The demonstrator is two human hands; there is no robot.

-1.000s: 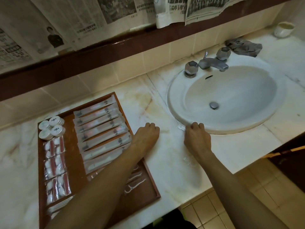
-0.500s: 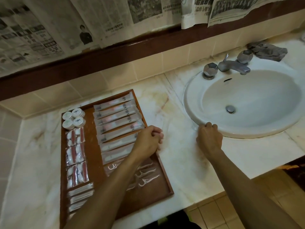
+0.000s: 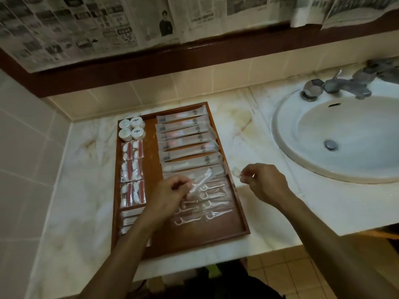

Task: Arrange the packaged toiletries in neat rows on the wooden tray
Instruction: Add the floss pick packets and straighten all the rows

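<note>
On the marble counter (image 3: 269, 214), left of the white sink (image 3: 349, 134), a wooden tray (image 3: 207, 231) is set, and the packaged toiletries are laid in it in rows. Along the tray's right side a column of long toothbrush packets (image 3: 183, 139) is stacked from the far edge toward the middle, each lying crosswise; below them, clear-wrapped floss picks (image 3: 212, 205) are set in two short columns. In the far left corner four round white containers (image 3: 131, 128) are grouped, touching one another; below these, three packets with red and white contents (image 3: 132, 173) are lined up, and nearer still a few flat white sachets (image 3: 131, 216) are partly hidden by the forearm. The left hand (image 3: 170, 195) is held over the floss picks with its fingers curled, and one clear floss pick packet (image 3: 201, 182) is pinched between thumb and fingertips, its free end raised and tilted over the lowest toothbrush packets. The right hand (image 3: 263, 184) is held above the counter just beside the tray's right rim, fingers curled inward; something small and pale appears to be pinched at the fingertips, but what it is cannot be told. A metal tap (image 3: 343, 85) stands behind the sink, and newspaper sheets (image 3: 86, 29) are hung over the wall above.
</note>
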